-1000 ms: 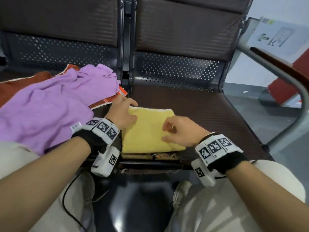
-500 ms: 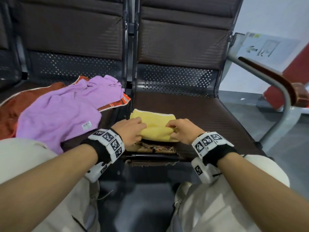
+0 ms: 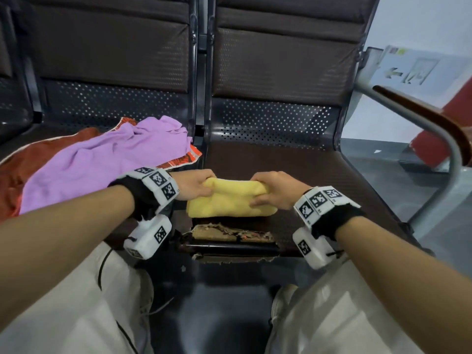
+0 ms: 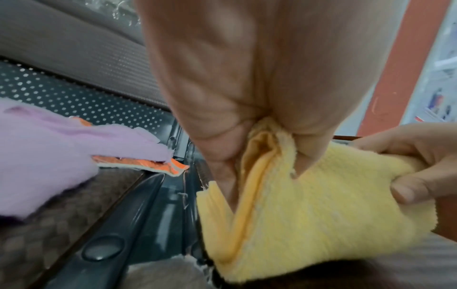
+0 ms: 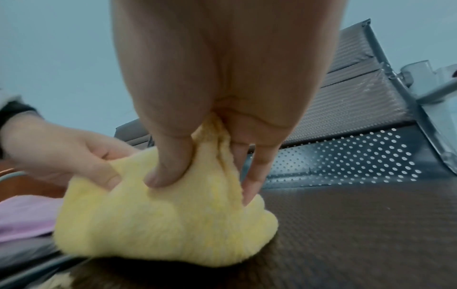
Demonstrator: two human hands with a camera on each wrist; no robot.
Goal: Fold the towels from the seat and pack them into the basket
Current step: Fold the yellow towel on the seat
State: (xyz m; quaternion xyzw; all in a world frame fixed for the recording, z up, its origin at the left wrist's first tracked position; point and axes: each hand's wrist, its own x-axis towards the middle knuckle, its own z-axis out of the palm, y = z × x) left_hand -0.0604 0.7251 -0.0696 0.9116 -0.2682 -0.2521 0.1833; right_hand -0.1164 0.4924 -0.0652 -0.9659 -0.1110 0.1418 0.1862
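A folded yellow towel (image 3: 231, 200) (image 4: 309, 211) (image 5: 173, 221) hangs just above the front of the brown seat (image 3: 306, 180). My left hand (image 3: 195, 186) pinches its left end and my right hand (image 3: 272, 191) pinches its right end. In the left wrist view my left hand (image 4: 262, 140) bunches the towel's edge between thumb and fingers. In the right wrist view my right hand (image 5: 212, 162) has its thumb pressed into the cloth and its fingers behind it. A purple towel (image 3: 102, 162) lies unfolded on the left seat over an orange-red towel (image 3: 33, 159). No basket is in view.
The right seat's front edge is torn, with padding showing (image 3: 229, 232). A metal armrest with a wooden top (image 3: 431, 121) rises at the right. Perforated backrests (image 3: 268, 118) stand behind both seats. My knees in light trousers (image 3: 339, 320) are below the seat.
Both hands have gone from lying on the flat yellow towel to gripping its two ends and lifting it off the seat, folded over. The head view has tilted up.
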